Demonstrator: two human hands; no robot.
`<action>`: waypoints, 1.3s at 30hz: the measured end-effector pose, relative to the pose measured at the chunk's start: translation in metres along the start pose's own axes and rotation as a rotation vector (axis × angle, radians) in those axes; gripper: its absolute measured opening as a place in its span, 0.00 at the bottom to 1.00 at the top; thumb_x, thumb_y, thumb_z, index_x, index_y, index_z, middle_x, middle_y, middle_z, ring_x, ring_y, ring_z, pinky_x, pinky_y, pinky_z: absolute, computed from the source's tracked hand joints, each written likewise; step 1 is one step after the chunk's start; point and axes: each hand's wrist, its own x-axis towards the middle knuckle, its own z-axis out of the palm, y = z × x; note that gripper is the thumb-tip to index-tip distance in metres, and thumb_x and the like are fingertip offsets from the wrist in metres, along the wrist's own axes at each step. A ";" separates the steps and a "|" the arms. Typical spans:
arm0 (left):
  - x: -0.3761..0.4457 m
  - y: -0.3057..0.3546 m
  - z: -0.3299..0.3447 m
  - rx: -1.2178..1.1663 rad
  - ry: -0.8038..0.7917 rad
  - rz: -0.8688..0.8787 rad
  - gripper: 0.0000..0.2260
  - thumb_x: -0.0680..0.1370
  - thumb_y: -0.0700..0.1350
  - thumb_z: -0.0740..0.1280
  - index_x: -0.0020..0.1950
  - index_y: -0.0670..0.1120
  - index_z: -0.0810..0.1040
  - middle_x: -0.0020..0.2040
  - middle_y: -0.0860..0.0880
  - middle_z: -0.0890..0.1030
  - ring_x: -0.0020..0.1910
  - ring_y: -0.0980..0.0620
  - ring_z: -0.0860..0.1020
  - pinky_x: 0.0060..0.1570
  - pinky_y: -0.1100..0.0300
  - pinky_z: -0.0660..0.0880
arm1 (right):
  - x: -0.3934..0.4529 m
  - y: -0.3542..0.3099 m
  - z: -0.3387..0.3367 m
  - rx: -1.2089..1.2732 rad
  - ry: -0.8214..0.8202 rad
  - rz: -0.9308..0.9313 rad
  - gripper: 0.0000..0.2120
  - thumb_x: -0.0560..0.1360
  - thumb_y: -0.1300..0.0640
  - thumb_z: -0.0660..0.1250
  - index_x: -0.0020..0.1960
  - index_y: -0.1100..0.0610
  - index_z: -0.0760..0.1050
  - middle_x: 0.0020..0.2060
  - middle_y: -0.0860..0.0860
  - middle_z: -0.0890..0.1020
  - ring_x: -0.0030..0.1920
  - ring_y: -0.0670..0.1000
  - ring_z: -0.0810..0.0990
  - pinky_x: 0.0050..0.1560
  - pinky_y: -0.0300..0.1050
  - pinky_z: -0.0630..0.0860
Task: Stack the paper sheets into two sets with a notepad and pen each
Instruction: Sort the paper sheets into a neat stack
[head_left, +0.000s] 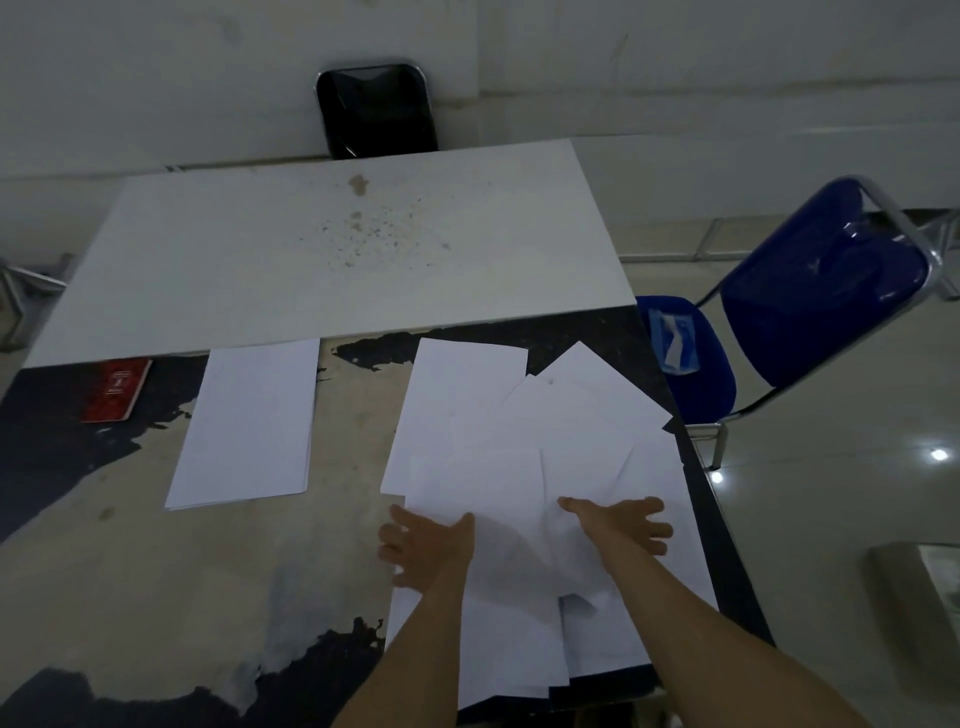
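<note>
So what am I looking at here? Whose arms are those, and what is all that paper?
No machine here: a person wears a camera on the head, so you see their own arms from above. The left hand and right hand lie spread, fingers straight, on a messy spread of loose white sheets at the right of a worn table. Neither hand grips anything. To the left lies a neat stack of sheets, and beyond it a red notepad. No pen is visible. A blue chair stands to the right.
</note>
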 end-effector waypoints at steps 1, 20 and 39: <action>0.001 0.000 -0.002 -0.031 -0.012 0.007 0.52 0.66 0.61 0.77 0.78 0.45 0.49 0.77 0.41 0.53 0.76 0.38 0.54 0.67 0.37 0.65 | 0.000 0.000 0.001 0.005 -0.006 -0.002 0.68 0.59 0.41 0.84 0.79 0.59 0.40 0.76 0.63 0.51 0.74 0.66 0.56 0.69 0.67 0.64; 0.000 0.016 -0.004 0.075 -0.186 0.169 0.18 0.71 0.57 0.70 0.59 0.54 0.79 0.63 0.47 0.70 0.65 0.44 0.67 0.61 0.46 0.68 | 0.007 0.015 0.009 0.550 -0.411 -0.221 0.29 0.55 0.59 0.86 0.54 0.62 0.83 0.50 0.57 0.87 0.49 0.58 0.85 0.54 0.54 0.82; 0.058 0.046 -0.073 -0.627 -0.486 0.380 0.33 0.75 0.63 0.67 0.74 0.46 0.69 0.73 0.45 0.69 0.69 0.43 0.70 0.64 0.52 0.66 | -0.031 -0.053 -0.082 -0.004 -0.524 -0.885 0.18 0.71 0.48 0.77 0.58 0.49 0.76 0.52 0.47 0.83 0.53 0.49 0.82 0.45 0.41 0.79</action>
